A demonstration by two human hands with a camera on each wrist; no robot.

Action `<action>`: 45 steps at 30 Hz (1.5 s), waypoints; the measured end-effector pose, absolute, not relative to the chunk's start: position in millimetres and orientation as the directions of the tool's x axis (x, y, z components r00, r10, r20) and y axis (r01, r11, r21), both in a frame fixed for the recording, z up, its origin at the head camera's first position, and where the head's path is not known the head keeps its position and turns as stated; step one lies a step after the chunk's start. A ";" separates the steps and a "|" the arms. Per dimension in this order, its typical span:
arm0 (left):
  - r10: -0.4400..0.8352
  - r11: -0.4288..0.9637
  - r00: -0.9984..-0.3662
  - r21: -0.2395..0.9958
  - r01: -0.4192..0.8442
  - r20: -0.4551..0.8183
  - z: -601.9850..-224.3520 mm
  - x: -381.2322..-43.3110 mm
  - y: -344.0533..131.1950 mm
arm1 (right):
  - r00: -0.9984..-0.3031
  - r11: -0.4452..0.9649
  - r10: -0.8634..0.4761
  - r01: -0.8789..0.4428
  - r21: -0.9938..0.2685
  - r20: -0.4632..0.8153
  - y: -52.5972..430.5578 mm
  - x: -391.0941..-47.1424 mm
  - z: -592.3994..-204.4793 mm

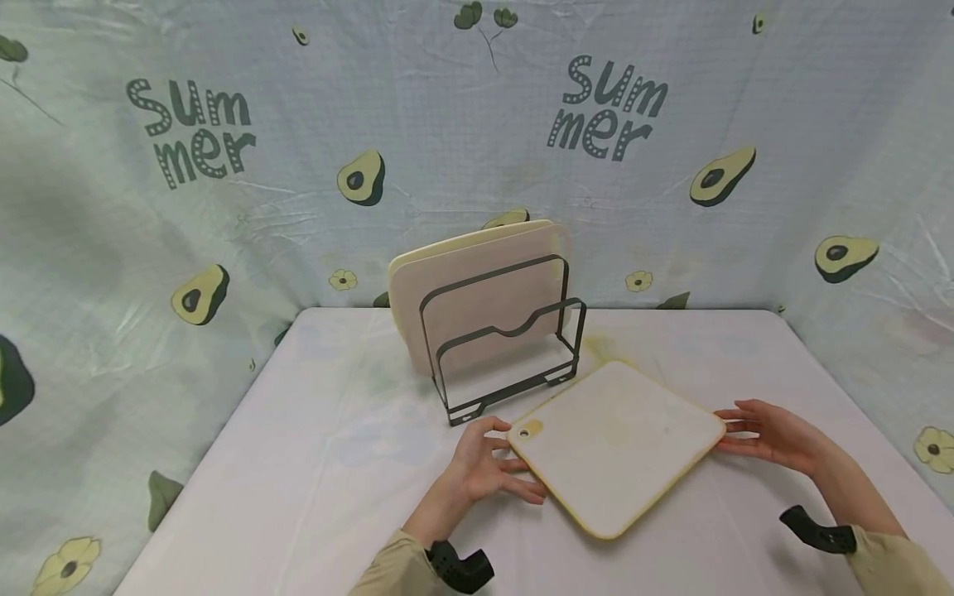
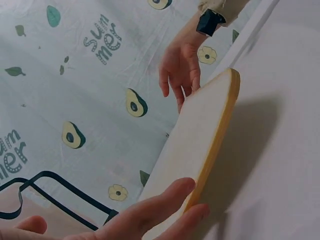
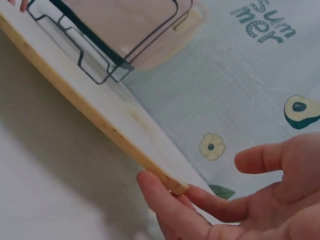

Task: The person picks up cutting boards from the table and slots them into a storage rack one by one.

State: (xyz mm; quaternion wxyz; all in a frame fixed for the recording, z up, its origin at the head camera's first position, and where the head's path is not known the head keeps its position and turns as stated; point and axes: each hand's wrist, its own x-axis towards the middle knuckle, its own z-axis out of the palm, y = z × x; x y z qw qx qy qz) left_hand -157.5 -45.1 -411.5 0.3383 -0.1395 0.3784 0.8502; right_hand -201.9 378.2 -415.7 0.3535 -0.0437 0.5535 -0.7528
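A white cutting board (image 1: 619, 447) with a yellowish edge and a small hole in one corner is between my two hands, its shadow on the table beneath it. My left hand (image 1: 484, 463) touches the corner with the hole. In the left wrist view, extended fingers (image 2: 170, 197) meet the board's edge, while the thumb stands off it. At the opposite corner is my right hand (image 1: 775, 434). The right wrist view shows its fingers (image 3: 172, 210) against the board's corner (image 3: 175, 187), with the thumb raised away from the board.
Behind the board stands a black wire rack (image 1: 514, 389) holding upright boards, a pinkish one (image 1: 484, 290) in front of a cream one. A white-covered table (image 1: 298, 463) lies below. Cloth printed with avocados (image 1: 361, 178) hangs around the back and sides.
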 end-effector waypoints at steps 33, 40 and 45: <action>0.511 -0.567 -0.707 0.427 -0.705 -0.489 -399.2 -158.2 -39.7 | -0.748 0.392 -0.401 0.382 -0.837 -0.529 367.0 -200.6 -399.3; 0.455 -0.476 -0.761 0.596 -0.647 -0.462 -392.4 -155.4 -41.4 | -0.746 0.318 -0.481 0.342 -0.884 -0.461 364.9 -195.1 -387.6; 0.447 -0.418 -0.783 0.672 -0.611 -0.433 -389.2 -153.3 -43.7 | -0.739 0.292 -0.511 0.332 -0.897 -0.439 364.7 -194.1 -385.7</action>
